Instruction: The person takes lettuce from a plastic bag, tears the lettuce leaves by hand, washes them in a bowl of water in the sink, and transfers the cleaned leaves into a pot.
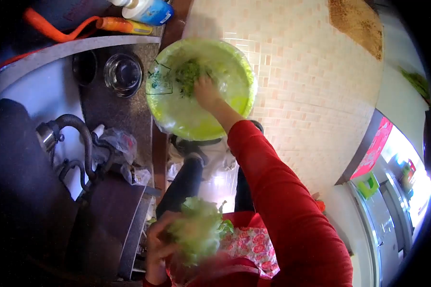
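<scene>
Close to my body, my left hand (158,246) is wrapped round a pale green head of lettuce (194,232), which is blurred. My right hand (207,92) reaches down into a lime-green basin (248,98) lined with a clear plastic bag (159,81) that has dark print on it. Green leaves (187,74) lie in the basin, right at my right fingertips. Blur and the leaves hide whether those fingers grip any of them.
On the left, a metal bowl (123,74) rests on a dark cabinet shelf near black pipes (79,129) and crumpled plastic bags (122,143). A blue-and-white bottle (148,12) and an orange-handled tool (124,25) sit above. Tiled floor (301,95) spreads to the right.
</scene>
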